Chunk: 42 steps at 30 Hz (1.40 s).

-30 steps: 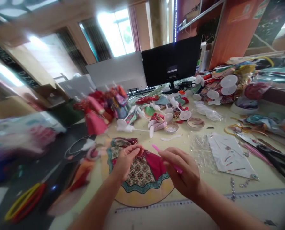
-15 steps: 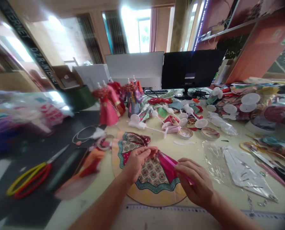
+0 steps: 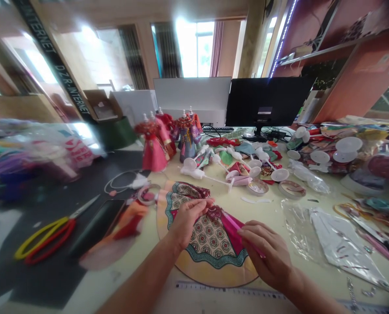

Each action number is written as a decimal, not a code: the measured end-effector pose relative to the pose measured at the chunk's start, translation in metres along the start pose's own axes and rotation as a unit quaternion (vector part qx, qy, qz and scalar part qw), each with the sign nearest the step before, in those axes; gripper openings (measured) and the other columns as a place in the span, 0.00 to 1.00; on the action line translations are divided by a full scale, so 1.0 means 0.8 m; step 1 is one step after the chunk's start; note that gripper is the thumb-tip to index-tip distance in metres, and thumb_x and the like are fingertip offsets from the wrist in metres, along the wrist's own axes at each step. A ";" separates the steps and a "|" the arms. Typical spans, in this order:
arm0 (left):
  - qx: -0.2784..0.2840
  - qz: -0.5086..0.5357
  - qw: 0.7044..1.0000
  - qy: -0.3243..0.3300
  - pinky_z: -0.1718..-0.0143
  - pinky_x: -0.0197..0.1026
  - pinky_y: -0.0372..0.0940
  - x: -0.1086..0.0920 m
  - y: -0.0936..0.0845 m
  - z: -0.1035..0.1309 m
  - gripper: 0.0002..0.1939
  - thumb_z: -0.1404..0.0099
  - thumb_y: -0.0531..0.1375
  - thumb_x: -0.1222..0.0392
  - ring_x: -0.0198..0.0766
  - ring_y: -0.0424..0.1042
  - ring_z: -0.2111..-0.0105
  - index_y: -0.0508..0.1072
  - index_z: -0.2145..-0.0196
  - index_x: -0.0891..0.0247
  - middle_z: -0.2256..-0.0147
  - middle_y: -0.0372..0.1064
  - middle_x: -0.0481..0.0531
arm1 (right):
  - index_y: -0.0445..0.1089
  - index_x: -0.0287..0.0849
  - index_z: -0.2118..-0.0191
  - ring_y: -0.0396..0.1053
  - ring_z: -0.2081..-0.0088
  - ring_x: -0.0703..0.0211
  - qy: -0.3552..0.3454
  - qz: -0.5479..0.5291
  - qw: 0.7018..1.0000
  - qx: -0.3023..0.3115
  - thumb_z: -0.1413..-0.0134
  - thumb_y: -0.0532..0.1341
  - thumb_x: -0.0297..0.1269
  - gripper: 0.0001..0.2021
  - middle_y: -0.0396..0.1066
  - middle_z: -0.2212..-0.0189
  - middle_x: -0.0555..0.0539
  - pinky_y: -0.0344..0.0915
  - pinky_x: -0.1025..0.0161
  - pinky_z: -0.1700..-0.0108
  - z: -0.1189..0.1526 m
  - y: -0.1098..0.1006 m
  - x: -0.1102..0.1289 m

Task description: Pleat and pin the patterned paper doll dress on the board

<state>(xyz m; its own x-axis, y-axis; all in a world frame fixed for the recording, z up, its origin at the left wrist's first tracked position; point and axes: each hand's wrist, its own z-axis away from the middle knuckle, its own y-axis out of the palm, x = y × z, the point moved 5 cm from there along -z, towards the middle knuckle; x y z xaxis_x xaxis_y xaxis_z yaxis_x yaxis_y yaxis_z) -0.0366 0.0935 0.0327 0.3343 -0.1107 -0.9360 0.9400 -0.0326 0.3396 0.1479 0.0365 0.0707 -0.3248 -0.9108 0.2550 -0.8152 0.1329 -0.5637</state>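
Note:
A small patterned skirt (image 3: 210,237) with magenta panels and a teal wavy border lies fanned out on a round, pale yellow board (image 3: 181,266). My left hand (image 3: 189,218) is closed in a pinch just above the skirt's gathered maroon top. Whatever sits between those fingertips is too small to make out. In my right hand (image 3: 268,250) is a slim pink tool (image 3: 232,221), perhaps tweezers, slanting over a magenta panel with its tip toward the gathers. Fingers wrapped around it hide its lower part.
Scissors (image 3: 55,235), a dark flat case (image 3: 98,229) and orange-red fabric (image 3: 129,226) lie left. Dressed doll forms (image 3: 153,148) stand behind, beside loose white doll stands (image 3: 194,172). Plastic bags (image 3: 341,244) lie right; a ruler (image 3: 227,291) crosses the front. Monitors (image 3: 269,102) rise behind.
The view has shifted, so everything sits slightly further right and lower. More of the gathered maroon fabric shows beneath my left fingertips. The pink tool stays in my right hand.

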 end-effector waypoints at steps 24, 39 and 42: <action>0.051 0.005 0.999 -0.019 0.47 0.48 0.56 0.008 0.015 0.007 0.11 0.41 0.60 0.59 0.47 0.67 0.54 0.76 0.65 0.69 0.58 0.72 0.61 | 0.61 0.36 0.50 0.66 0.64 0.58 -0.011 0.001 1.000 0.021 0.50 0.54 0.19 0.20 0.69 0.65 0.42 0.66 0.53 0.59 0.004 0.007 -0.002; 0.052 -0.010 0.998 -0.018 0.48 0.46 0.58 0.012 0.017 0.007 0.11 0.41 0.59 0.59 0.47 0.67 0.53 0.77 0.65 0.69 0.60 0.73 0.60 | 0.61 0.37 0.50 0.66 0.65 0.57 0.002 0.014 0.999 0.030 0.49 0.54 0.20 0.19 0.69 0.65 0.43 0.66 0.54 0.59 0.007 0.010 -0.007; 0.051 -0.011 0.998 -0.019 0.49 0.46 0.58 0.010 0.018 0.008 0.11 0.42 0.60 0.58 0.47 0.67 0.54 0.77 0.66 0.69 0.60 0.73 0.60 | 0.61 0.37 0.50 0.66 0.64 0.57 0.003 0.014 0.999 0.032 0.49 0.54 0.20 0.19 0.69 0.64 0.42 0.66 0.55 0.60 0.007 0.009 -0.009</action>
<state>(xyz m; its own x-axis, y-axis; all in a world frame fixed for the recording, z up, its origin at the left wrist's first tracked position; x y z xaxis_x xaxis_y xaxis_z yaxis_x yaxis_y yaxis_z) -0.0211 0.0859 0.0306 0.3088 -0.1456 -0.9399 0.9346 -0.1371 0.3283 0.1470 0.0416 0.0600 -0.3503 -0.9047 0.2425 -0.7737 0.1336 -0.6193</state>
